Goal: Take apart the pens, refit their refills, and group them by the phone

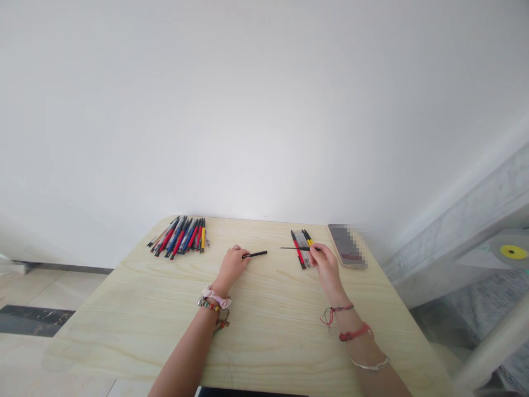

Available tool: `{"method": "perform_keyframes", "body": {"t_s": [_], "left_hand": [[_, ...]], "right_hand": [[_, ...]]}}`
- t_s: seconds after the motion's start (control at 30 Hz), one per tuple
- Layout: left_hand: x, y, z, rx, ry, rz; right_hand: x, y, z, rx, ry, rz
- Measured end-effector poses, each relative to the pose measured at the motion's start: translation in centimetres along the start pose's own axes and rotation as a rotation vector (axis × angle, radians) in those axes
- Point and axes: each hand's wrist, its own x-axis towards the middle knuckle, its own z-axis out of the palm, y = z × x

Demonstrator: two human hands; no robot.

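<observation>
My left hand [235, 266] is closed on a black pen barrel [258, 253], which points right just above the tabletop. Between the thumb and fingers of my right hand [326, 263] is a thin dark pen refill [292, 248], its narrow end aimed left toward the barrel. A gap separates the barrel from the refill. Close beside my right hand lies a small row of pens: a red one [298, 251], clear-looking ones [303, 241] and a yellow and black one [308, 237]. My right fingers partly hide this row.
A larger pile of red, blue, yellow and clear pens [179, 237] lies at the table's back left. At the back right is a phone [346, 248], partly blurred out. The pale wooden table [264, 325] meets a white wall [264, 121] behind.
</observation>
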Motion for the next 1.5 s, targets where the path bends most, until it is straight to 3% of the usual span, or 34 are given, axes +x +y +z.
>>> {"method": "perform_keyframes", "body": {"t_s": [0.13,0.23,0.37,0.53,0.77,1.0,1.13,1.3,1.5], "left_hand": [[-0.5,0.4,0.5,0.032,0.078,0.033],[-0.7,1.5,0.5,-0.084,0.134,0.17],[-0.9,3.1,0.6,-0.252,0.09,0.326],[-1.0,3.5,0.3,-0.309,0.043,0.29],[-0.8,2.9,-0.5,-0.297,0.092,0.21],[-0.5,2.3,-0.5,-0.305,0.092,0.177],[-0.3,1.9,-0.3,-0.276,0.08,0.161],[-0.3,1.9,-0.1,-0.262,0.069,0.142],[-0.4,2.1,-0.2,-0.284,0.078,0.143]], "right_hand": [[-0.5,-0.1,0.6,-0.045,-0.035,0.014],[-0.9,0.0,1.1,-0.098,-0.068,0.037],[-1.4,0.3,1.7,-0.138,-0.11,0.069],[-1.3,0.3,1.7,-0.149,-0.109,0.053],[-0.8,-0.3,0.9,-0.118,-0.003,-0.009],[-0.6,-0.3,0.5,-0.221,0.005,-0.058],[-0.6,0.3,0.4,-0.4,-0.106,-0.095],[-1.2,1.5,1.0,-0.776,-0.274,-0.327],[-1.9,2.3,1.6,-1.159,-0.343,-0.519]]}}
